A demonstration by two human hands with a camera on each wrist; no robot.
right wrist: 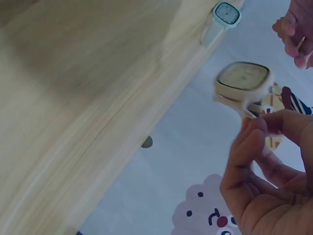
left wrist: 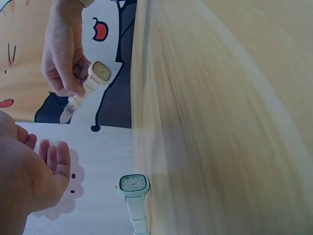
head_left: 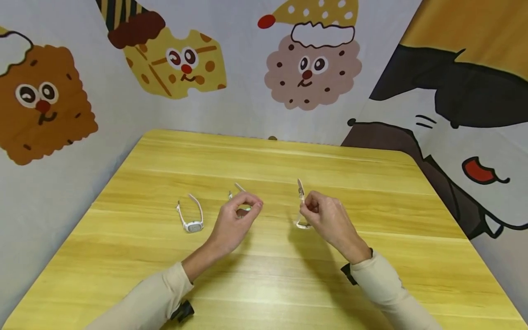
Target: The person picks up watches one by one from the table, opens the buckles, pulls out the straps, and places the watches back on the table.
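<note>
My right hand [head_left: 332, 220] pinches the strap of a cream wristwatch [right wrist: 243, 78] between thumb and fingers. The watch hangs over the table, its squarish face at the lower end in the head view and one strap end pointing up. My left hand [head_left: 235, 224] hovers to the left of it, fingers loosely bent and nothing seen between them. Behind that hand a mint-green wristwatch [left wrist: 133, 183] stands on the table, mostly covered by the fingers in the head view. Further left lies a white wristwatch [head_left: 194, 227], its strap spread in a U and its grey face towards me.
A yellow wood-grain table [head_left: 264, 284] lies under both hands. Behind it hangs a white cloth [head_left: 243, 114] printed with cartoon biscuits and cheese. Both forearms wear beige sleeves [head_left: 379, 284], with black straps near the wrists.
</note>
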